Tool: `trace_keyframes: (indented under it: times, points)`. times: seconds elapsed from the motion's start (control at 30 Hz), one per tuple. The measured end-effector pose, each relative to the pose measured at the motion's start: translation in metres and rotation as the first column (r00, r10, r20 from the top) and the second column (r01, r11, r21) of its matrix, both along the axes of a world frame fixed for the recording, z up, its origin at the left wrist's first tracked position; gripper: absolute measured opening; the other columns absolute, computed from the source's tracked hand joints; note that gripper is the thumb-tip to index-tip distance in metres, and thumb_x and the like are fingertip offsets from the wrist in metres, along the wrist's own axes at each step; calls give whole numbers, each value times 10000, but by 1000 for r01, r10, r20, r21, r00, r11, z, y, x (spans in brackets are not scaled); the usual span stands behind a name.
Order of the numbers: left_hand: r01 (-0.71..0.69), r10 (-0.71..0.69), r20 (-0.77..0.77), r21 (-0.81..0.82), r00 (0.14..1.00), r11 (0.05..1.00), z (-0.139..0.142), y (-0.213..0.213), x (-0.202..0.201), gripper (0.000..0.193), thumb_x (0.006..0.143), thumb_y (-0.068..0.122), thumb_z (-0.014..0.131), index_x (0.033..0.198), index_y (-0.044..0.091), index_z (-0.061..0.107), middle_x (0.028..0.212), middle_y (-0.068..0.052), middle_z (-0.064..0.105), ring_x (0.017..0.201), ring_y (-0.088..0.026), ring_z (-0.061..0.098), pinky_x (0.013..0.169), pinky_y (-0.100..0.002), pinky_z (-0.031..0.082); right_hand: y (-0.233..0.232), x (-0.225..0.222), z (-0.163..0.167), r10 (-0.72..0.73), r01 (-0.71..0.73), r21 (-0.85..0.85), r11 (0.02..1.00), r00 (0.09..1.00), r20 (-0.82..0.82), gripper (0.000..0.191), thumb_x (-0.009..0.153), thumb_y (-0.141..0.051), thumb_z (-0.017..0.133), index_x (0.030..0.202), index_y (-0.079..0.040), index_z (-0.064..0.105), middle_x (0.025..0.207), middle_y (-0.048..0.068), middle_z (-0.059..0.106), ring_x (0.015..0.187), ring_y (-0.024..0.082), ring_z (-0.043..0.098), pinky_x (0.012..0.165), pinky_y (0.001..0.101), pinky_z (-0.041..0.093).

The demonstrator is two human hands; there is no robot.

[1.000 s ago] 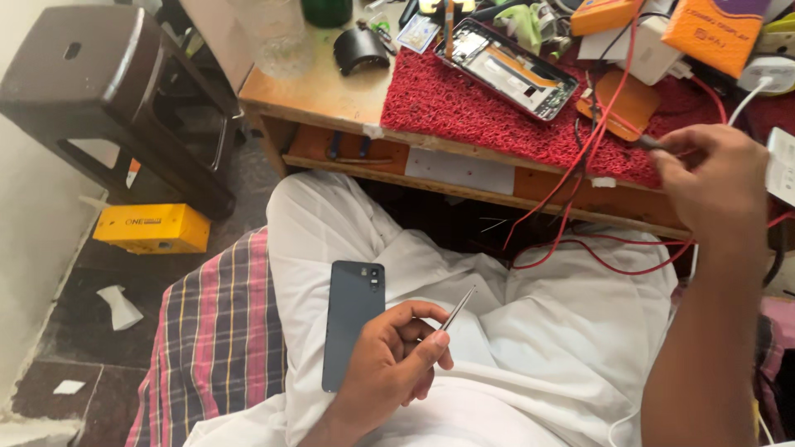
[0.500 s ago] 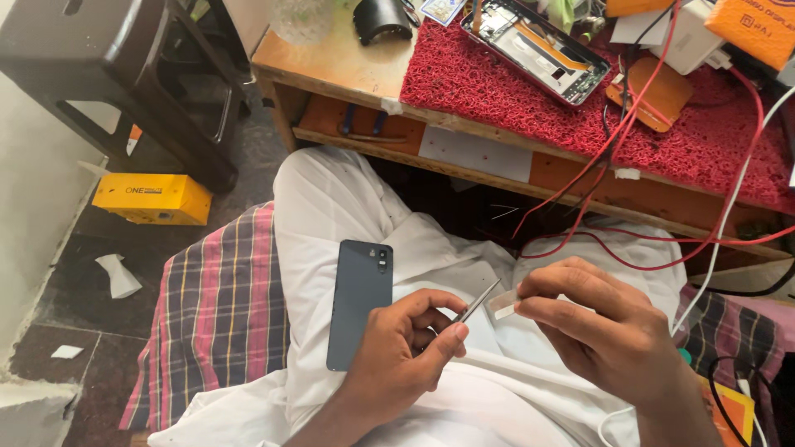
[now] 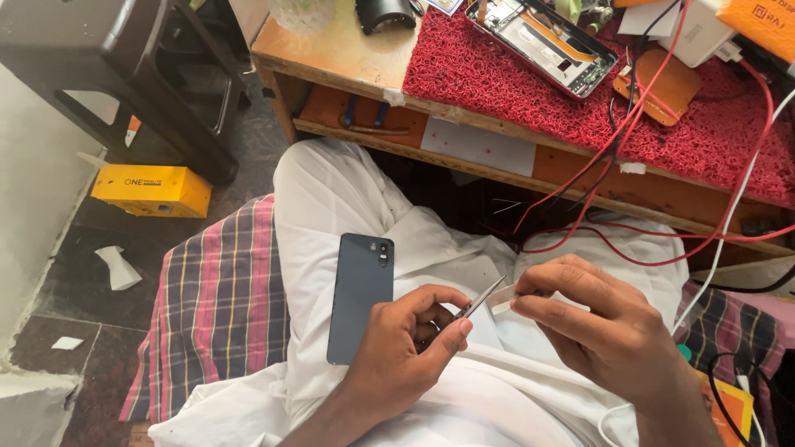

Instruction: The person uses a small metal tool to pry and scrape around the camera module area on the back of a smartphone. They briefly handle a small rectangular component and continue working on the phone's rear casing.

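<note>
Right hand (image 3: 609,331) moved in since a second ago, pinching small white strip (image 3: 503,305); my left hand (image 3: 410,348) clamps tweezers (image 3: 480,300). Risk: strip slips onto lap.

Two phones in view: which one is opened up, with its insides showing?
The phone on the red mat, up on the wooden bench: its back is off and the inner parts show. The dark phone on the lap lies closed, back cover up, beside the left hand.

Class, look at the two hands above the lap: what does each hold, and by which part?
The left hand pinches metal tweezers near their rear end, tips forward. The right hand grips a small pale strip by its edge, at the tweezer tips.
</note>
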State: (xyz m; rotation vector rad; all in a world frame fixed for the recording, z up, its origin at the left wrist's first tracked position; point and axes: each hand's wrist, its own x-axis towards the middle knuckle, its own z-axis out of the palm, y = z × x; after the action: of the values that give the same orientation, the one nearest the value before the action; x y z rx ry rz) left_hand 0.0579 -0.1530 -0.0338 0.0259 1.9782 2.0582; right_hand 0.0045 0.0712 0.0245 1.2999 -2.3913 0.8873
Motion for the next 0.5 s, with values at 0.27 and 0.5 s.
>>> trace_keyframes:
  times: [0.27, 0.5]
  points:
    - [-54, 40, -126, -113, 991, 992, 2, 2, 4, 214, 945, 127, 699, 1128, 17, 698, 672, -42, 680, 551, -67, 552, 496, -256, 433, 1, 3, -7, 12, -2, 91, 996, 993, -116, 339, 663, 40, 764, 997, -11, 727, 1073, 110, 660, 926, 302, 712, 727, 380, 586]
    - [-18, -22, -202, -194, 979, 981, 3, -2, 9, 182, 941, 117, 698, 1101, 33, 717, 626, -47, 647, 519, -81, 512, 478, -283, 396, 26, -22, -7, -189, 218, 94, 971, 951, -244, 278, 743, 92, 763, 986, -41, 751, 1036, 81, 669, 920, 267, 704, 767, 378, 589]
